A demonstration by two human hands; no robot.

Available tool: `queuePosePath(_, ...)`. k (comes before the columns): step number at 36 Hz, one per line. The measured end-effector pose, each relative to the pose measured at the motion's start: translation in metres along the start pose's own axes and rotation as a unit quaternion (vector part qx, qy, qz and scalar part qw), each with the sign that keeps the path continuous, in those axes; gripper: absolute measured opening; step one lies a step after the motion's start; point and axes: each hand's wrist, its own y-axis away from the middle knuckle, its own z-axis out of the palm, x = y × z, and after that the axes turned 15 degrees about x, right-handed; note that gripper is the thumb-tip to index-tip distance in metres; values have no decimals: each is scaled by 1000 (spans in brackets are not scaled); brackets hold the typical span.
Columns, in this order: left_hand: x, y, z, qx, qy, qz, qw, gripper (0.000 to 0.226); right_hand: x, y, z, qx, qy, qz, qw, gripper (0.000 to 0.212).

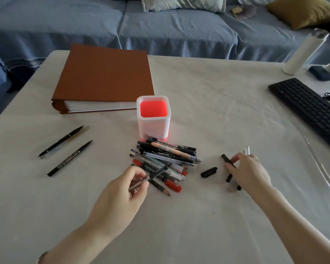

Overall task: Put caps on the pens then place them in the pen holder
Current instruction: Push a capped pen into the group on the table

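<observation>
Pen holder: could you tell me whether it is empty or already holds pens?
Empty: the pen holder shows only its red inside, no pens.

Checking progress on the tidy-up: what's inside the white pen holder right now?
Nothing sticks out of the pen holder; only its red interior shows. Its near wall hides the lower front inside.

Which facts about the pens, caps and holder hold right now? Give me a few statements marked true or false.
1. No pens show inside the pen holder. True.
2. The left hand holds a pen over the pile. True.
3. The right hand rests on the keyboard. False: it pinches a black cap on the table, well clear of the keyboard.
4. The brown binder lies open. False: it lies closed behind the holder.
</observation>
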Motion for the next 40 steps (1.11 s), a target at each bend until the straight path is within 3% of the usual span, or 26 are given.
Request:
queuePosePath(4, 1, 1, 0, 1, 12, -6, 1000, 13, -15, 10, -6, -8, -137, -75, 988, 10)
queuePosePath(8, 2, 1, -2, -6, 32, -7, 999, 17, -42, 38, -24, -43, -277, -162, 946, 34)
queuePosePath(13, 1, 2, -7, -21, 55, -12, 998, 21, -56, 58, -35, -54, -370, -191, 908, 38)
queuePosePath(16, 1, 3, -10, -18, 55, -2, 998, 12, -59, 59, -37, -34, -374, -197, 906, 35)
queuePosePath(24, 8, 4, -16, -30, 46, 25, 998, 14, -65, 62, -37, -40, -368, -220, 903, 33)
queuePosePath(30, 7, 0, -21, -42, 29, 49, 998, 18, -68, 64, -34, -86, -369, -234, 895, 31)
queuePosePath(33, 5, -3, -25, -47, 39, 53, 997, 10, -71, 65, -35, -120, -356, -247, 893, 18)
queuePosePath(40, 1, -8, -31, -48, 34, 80, 995, 23, -75, 64, -37, -182, -316, -301, 881, 40)
